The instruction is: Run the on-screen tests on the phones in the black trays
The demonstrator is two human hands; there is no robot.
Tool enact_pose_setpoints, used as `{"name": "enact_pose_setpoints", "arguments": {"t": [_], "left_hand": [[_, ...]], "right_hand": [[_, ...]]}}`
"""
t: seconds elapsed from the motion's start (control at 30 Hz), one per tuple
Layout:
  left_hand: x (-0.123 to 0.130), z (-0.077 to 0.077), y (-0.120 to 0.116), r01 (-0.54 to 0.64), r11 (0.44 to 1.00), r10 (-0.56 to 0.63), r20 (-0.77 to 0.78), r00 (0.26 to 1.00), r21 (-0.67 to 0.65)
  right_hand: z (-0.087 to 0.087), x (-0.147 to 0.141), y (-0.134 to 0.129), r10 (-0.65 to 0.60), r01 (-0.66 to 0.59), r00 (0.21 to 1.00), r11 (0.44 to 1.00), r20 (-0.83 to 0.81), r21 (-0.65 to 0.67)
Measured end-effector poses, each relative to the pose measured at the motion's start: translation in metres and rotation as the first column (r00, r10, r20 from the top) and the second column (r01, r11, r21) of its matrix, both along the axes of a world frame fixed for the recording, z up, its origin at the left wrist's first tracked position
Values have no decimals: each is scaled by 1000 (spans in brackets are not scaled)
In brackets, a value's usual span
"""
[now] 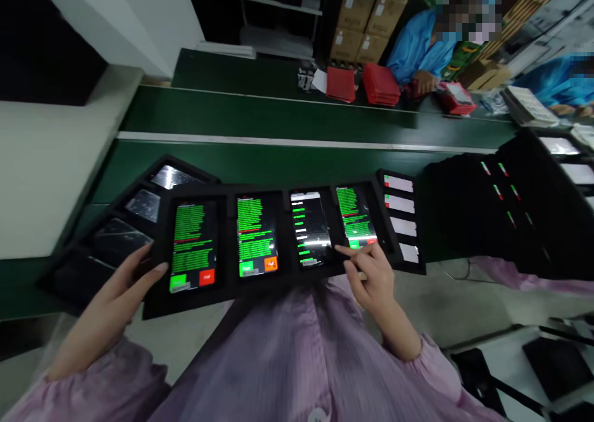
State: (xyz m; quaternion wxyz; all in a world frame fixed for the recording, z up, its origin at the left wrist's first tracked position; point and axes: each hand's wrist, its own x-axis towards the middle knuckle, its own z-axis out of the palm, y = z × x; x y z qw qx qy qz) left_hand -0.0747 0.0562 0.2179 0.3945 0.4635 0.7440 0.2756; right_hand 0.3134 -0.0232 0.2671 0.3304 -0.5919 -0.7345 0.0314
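Observation:
A long black tray (227, 249) holds several phones in a row, tilted at the table's near edge. My left hand (118, 292) is closed on the tray's left end, thumb on top and the fingers partly hidden. Green text fills the leftmost phone (192, 242), the neighbouring phone (256, 233) and the rightmost phone (355, 215), with green and red buttons below. A third phone (312, 227) shows a dark list with green and white lines. My right hand (371, 279) holds nothing; its index finger points at that phone's lower right edge, the other fingers curled.
Another black tray (116, 208) of dark-screened phones lies under the left end. A tray of white-screened phones (403, 227) is at the right, beside more black trays (464, 205). Across the green table (260, 116), a co-worker in blue (420, 44) handles red packs (380, 85).

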Motion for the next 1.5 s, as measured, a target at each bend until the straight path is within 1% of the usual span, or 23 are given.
{"name": "enact_pose_setpoints", "arguments": {"t": [0.07, 0.13, 0.17, 0.2, 0.27, 0.37, 0.47, 0.53, 0.63, 0.73, 0.83, 0.93, 1.07, 1.23, 1.33, 1.4, 1.47, 1.5], "left_hand": [[10, 11, 0, -52, 997, 55, 65, 996, -53], [16, 19, -2, -79, 994, 85, 89, 992, -70], [18, 21, -3, -81, 994, 88, 92, 992, -71], [18, 23, -5, -75, 995, 82, 97, 992, -72], [17, 23, -9, -55, 995, 65, 118, 991, -80], [16, 18, -13, -19, 997, 29, 150, 988, -73], [16, 11, -13, 4, 998, 4, 117, 993, -66], [14, 8, -10, 28, 996, -20, 89, 996, -80], [8, 11, -7, 62, 994, -53, 102, 993, -86], [4, 18, -4, 49, 995, -37, 146, 989, -82], [5, 22, -2, 8, 997, 6, 158, 987, -83], [9, 19, -3, -18, 997, 30, 167, 985, -76], [11, 16, -4, -19, 999, 27, 164, 986, -48], [10, 21, -3, -5, 997, 19, 179, 984, -75], [10, 22, -2, 5, 997, 7, 168, 986, -73], [10, 20, -2, 26, 997, -14, 169, 986, -66], [9, 16, -3, 60, 996, -48, 167, 985, -63], [9, 14, -3, 92, 994, -84, 132, 988, -55]], "right_hand": [[-1, -24, 9, 183, -183, 983, 982, -5, -43], [-5, -53, 19, 378, -375, 926, 922, 16, -100], [-8, -66, 24, 448, -441, 893, 889, 34, -125], [-11, -79, 29, 497, -485, 866, 861, 56, -150], [-16, -98, 37, 542, -521, 835, 834, 96, -184], [-19, -105, 42, 550, -529, 830, 828, 88, -184], [-14, -91, 41, 523, -520, 852, 842, -21, -142], [-8, -77, 38, 476, -485, 873, 869, -103, -94], [-1, -61, 35, 388, -401, 904, 915, -182, -42], [-2, -53, 33, 332, -350, 919, 935, -212, -54], [-7, -54, 33, 342, -363, 917, 929, -204, -72], [-12, -58, 34, 348, -370, 920, 923, -180, -104], [-14, -64, 37, 352, -364, 930, 922, -103, -131], [-16, -68, 39, 430, -429, 902, 887, -33, -168], [-16, -69, 39, 440, -432, 898, 878, -10, -204], [-16, -68, 39, 443, -437, 896, 878, -14, -194], [-15, -66, 39, 448, -448, 893, 882, -34, -147], [-15, -63, 38, 441, -444, 896, 889, -47, -112]]}}
